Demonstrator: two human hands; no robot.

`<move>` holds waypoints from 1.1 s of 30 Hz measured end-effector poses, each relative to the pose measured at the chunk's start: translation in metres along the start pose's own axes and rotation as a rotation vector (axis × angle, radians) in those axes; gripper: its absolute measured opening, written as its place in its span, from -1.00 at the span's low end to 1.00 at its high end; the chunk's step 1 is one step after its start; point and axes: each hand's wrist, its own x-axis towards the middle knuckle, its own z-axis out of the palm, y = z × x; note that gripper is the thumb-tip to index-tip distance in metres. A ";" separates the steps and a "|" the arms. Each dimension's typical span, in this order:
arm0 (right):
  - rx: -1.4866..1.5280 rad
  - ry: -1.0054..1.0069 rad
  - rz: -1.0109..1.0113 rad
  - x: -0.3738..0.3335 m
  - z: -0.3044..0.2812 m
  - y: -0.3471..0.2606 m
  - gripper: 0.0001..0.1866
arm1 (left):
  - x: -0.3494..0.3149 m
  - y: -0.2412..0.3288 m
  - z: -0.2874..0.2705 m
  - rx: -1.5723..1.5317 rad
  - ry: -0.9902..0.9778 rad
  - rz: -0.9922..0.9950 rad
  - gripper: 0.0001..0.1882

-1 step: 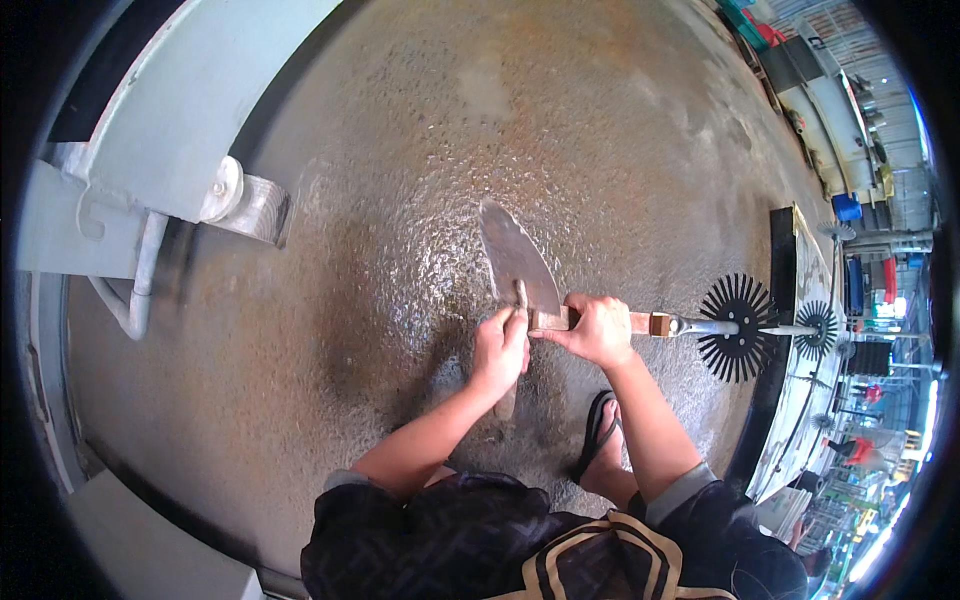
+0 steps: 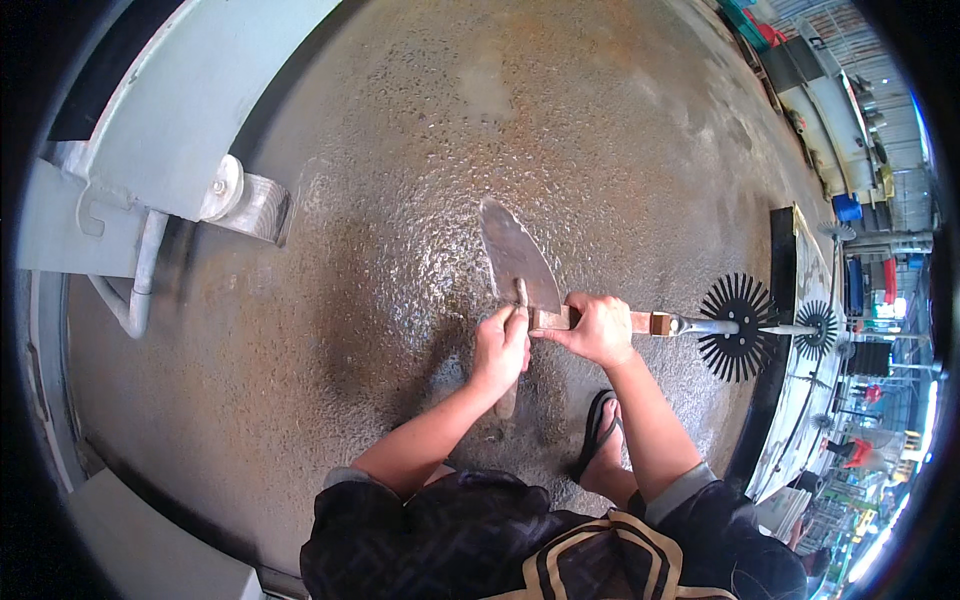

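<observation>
My left hand (image 2: 500, 350) is closed around the handle of a trowel (image 2: 520, 258), whose pointed, worn metal blade faces away from me. Its handle end shows below my fist. Beside it, my right hand (image 2: 600, 332) grips a flat wooden-handled tool (image 2: 643, 323) with a brown band near its right end. That tool's left end lies against the base of the trowel blade; I cannot tell its exact kind. The two hands are close together, above the wet floor.
Wet, rough concrete floor (image 2: 400, 130) spreads around. Left stands a grey metal frame with a roller (image 2: 225, 190) and bent pipe (image 2: 145, 275). At right, a black spiked disc (image 2: 740, 328) sits on a metal rod near a dark-edged bench (image 2: 785, 350). My sandalled foot (image 2: 603, 445) is below.
</observation>
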 end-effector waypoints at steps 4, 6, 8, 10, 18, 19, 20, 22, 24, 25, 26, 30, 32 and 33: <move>0.012 0.031 -0.006 -0.001 -0.001 0.000 -0.37 | -0.022 -0.006 -0.001 0.022 -0.085 -0.044 -0.69; -0.032 0.039 -0.004 0.003 -0.005 0.001 -0.37 | -0.008 -0.009 -0.011 -0.230 0.018 -0.026 -0.69; -0.018 0.062 -0.026 0.005 -0.006 0.000 -0.37 | 0.003 0.002 -0.017 -0.317 0.064 -0.015 -0.68; -0.014 0.062 -0.037 0.006 -0.007 0.000 -0.38 | 0.005 0.004 -0.013 -0.275 0.039 -0.042 -0.67; -0.021 0.036 -0.018 0.007 -0.005 -0.004 -0.39 | 0.012 0.000 -0.005 -0.350 0.007 -0.097 -0.68; -0.013 0.048 -0.016 0.008 -0.003 -0.004 -0.38 | 0.013 0.000 -0.005 -0.368 0.020 -0.090 -0.68; -0.015 0.039 -0.009 0.008 -0.004 -0.004 -0.38 | 0.010 0.000 -0.005 -0.362 0.002 -0.104 -0.68; -0.018 0.022 0.004 0.009 -0.006 -0.004 -0.38 | -0.001 0.000 -0.006 -0.348 -0.034 -0.133 -0.69; -0.019 0.047 -0.010 0.009 -0.004 -0.005 -0.38 | -0.001 -0.002 -0.009 -0.366 -0.044 -0.155 -0.68; -0.019 0.059 -0.017 0.009 -0.003 -0.005 -0.37 | -0.001 -0.003 -0.010 -0.376 -0.049 -0.166 -0.68; -0.022 0.049 -0.012 0.010 -0.002 -0.005 -0.37 | 0.005 -0.004 -0.011 -0.381 -0.062 -0.155 -0.67; -0.055 0.009 -0.003 0.009 -0.001 -0.004 -0.40 | 0.000 -0.002 -0.009 -0.392 -0.071 -0.153 -0.66; -0.025 -0.008 0.018 0.009 0.007 -0.002 -0.42 | -0.009 -0.005 -0.013 -0.328 -0.060 -0.178 -0.67; -0.036 -0.051 0.029 0.009 0.010 0.000 -0.43 | -0.011 -0.007 -0.015 -0.309 -0.040 -0.185 -0.67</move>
